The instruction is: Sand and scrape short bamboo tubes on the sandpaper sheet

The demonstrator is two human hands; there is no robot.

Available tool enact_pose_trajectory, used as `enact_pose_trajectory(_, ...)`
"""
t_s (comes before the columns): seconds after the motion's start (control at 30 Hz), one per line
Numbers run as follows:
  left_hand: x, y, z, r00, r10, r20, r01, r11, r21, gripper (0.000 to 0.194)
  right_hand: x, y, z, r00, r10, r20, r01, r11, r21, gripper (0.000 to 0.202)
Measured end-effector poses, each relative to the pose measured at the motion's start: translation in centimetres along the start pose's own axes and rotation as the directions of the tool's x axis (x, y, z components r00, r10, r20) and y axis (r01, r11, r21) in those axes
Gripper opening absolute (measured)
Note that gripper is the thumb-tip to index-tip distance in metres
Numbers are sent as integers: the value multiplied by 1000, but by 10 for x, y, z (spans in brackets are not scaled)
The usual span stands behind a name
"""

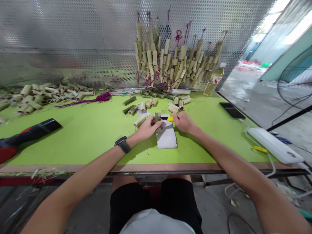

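Note:
My left hand (148,127), with a dark watch on its wrist, is closed on a short bamboo piece (158,117). In my right hand (183,121) is a yellow-handled knife (170,119), its dark tip pointing left against or very near the bamboo piece. Below the hands a white paper pad (167,138) lies on the green table (97,143). A pale bamboo tube (139,121) rests just left of my left hand. Several cut tubes (143,107) lie behind the hands, green and pale.
Bamboo tubes (31,99) are heaped at the left, near purple string (103,97) and a red-black tool (31,133). Strung bamboo (180,61) hangs on the metal mesh. At right are an oil bottle (214,81), a phone (232,110), a white power strip (275,144) and a fan (296,78).

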State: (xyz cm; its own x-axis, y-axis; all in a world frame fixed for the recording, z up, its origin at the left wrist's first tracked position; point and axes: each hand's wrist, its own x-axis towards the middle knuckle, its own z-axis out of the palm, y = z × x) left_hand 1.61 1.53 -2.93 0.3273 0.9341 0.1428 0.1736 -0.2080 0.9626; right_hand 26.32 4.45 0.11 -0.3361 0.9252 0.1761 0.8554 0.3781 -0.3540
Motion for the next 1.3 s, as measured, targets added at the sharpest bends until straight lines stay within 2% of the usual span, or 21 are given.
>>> enact_pose_trajectory(0.17, -3, 8, -1, 1000, -10, 0, 10, 994, 105, 21, -1, -2, -1, 1000, -7, 17, 7, 1000, -10, 65)
enact_pose_trajectory(0.3, -5, 14, -4, 999, -21, 32, 14, 977, 212, 26, -1, -2, -1, 998, -10, -54, 8, 999, -36, 65)
enact_pose_trajectory(0.4, -3, 14, -5, 999, -46, 16, 41, 969, 243, 26, -1, -4, -2, 995, -20, -101, 14, 998, -66, 66)
enact_pose_trajectory(0.63, 4, 7, -6, 997, -77, -4, 77, 979, 189, 29, -4, -15, -3, 989, -13, -147, -13, 984, -175, 66)
enact_pose_trajectory(0.8, 7, 5, -7, 992, -124, -21, 126, 980, 155, 30, -4, -18, -2, 986, -5, -166, -21, 988, -152, 65)
enact_pose_trajectory(0.93, 2, 8, -8, 992, -126, 24, 120, 978, 169, 30, 0, -5, -13, 972, 134, -192, -161, 977, -138, 66)
enact_pose_trajectory(1.0, -1, 9, -10, 991, -116, 58, 105, 979, 175, 29, 3, 4, -21, 951, 199, -239, -235, 962, -136, 65)
enact_pose_trajectory(1.07, -1, 9, -11, 991, -123, 53, 114, 982, 147, 28, 4, 12, -26, 928, 206, -309, -260, 955, -145, 66)
enact_pose_trajectory(1.17, 1, 3, -10, 989, -147, 6, 145, 985, 94, 29, 5, 13, -24, 930, 200, -310, -246, 962, -118, 70)
enact_pose_trajectory(1.3, 5, -5, -6, 994, -110, 4, 110, 994, -16, 25, 4, 10, -13, 958, 134, -254, -139, 990, -1, 72)
